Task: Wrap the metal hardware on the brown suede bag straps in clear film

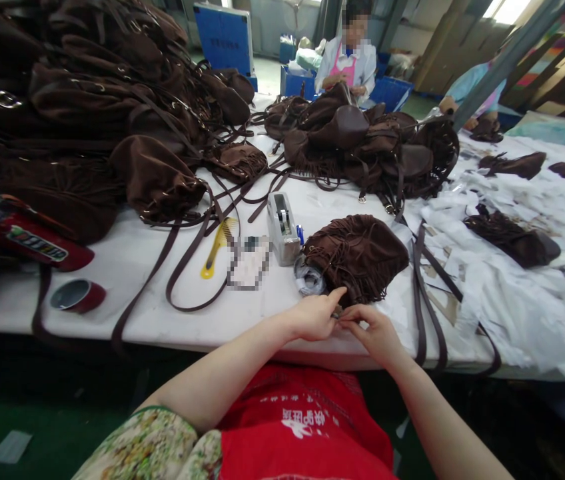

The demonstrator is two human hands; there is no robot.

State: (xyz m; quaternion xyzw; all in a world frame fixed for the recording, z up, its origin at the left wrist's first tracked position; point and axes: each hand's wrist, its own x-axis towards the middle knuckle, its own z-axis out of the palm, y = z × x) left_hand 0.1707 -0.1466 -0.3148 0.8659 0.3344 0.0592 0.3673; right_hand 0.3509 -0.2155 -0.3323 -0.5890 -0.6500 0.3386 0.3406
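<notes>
A dark brown fringed bag (360, 253) lies on the white-covered table right in front of me. At its near lower edge my left hand (315, 317) is closed, with the index finger stretched against the bag. My right hand (375, 333) meets it there, thumb and fingertips pinched together. Between the fingertips is something small, too hidden to name. A roll of clear tape (309, 279) touches the bag's left side. Just behind that stands a grey tape dispenser (285, 233), with a small blue object (300, 235) beside it.
A yellow comb (217, 250), red flask (32, 233) and red cup (78, 296) lie to the left. Brown bags pile high at left (107, 107) and behind (362, 140). Straps (425, 300) hang over the front edge. White paper (527, 300) covers the right. A co-worker (347, 63) stands opposite.
</notes>
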